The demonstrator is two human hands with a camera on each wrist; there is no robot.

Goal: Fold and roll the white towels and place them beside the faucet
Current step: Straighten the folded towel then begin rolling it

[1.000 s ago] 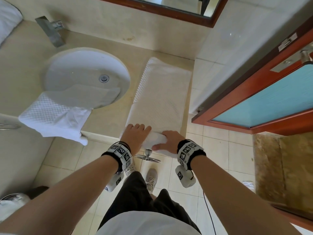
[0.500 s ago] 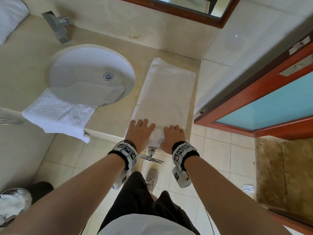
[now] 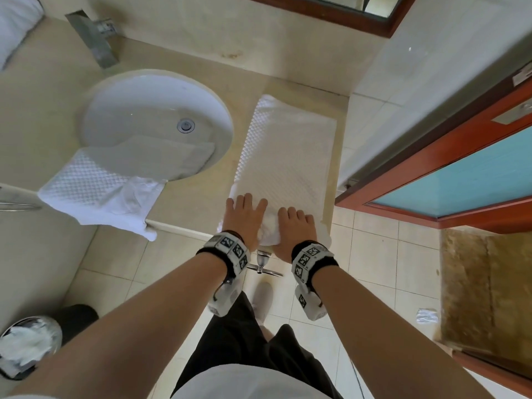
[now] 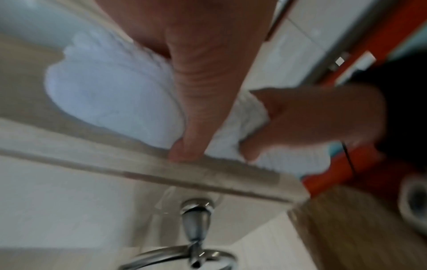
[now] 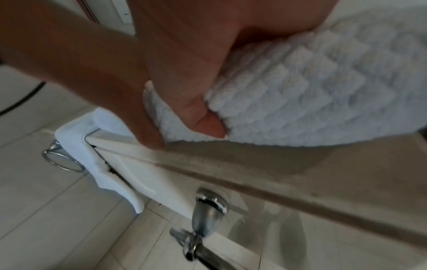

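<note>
Two hands are laid side by side on the rolled near end of the folded towel (image 3: 285,156). The left hand (image 3: 244,218) is placed palm down on the roll with its fingers (image 3: 247,201) extended and slightly spread, reaching onto the flat part beyond; its thumb is seen in the left wrist view running down the near face of the roll to the counter edge. The right hand (image 3: 295,228) is set over the roll with its fingers bent over the top, and its thumb is pressed into the near side of the cloth in the right wrist view, so the roll is gripped between thumb and fingers.

The roll lies crosswise along the front edge of the counter (image 3: 190,203), just right of the sink (image 3: 155,122). The unrolled length is laid flat, its long axis running from the front edge toward the back wall, with the far end short of the wall.

A second towel (image 3: 95,191) is draped from the sink bowl over the front edge of the counter. The faucet (image 3: 92,38) is mounted behind the sink, well apart from both hands. A chrome towel ring (image 3: 263,266) is fixed below the counter edge, under the hands.
</note>
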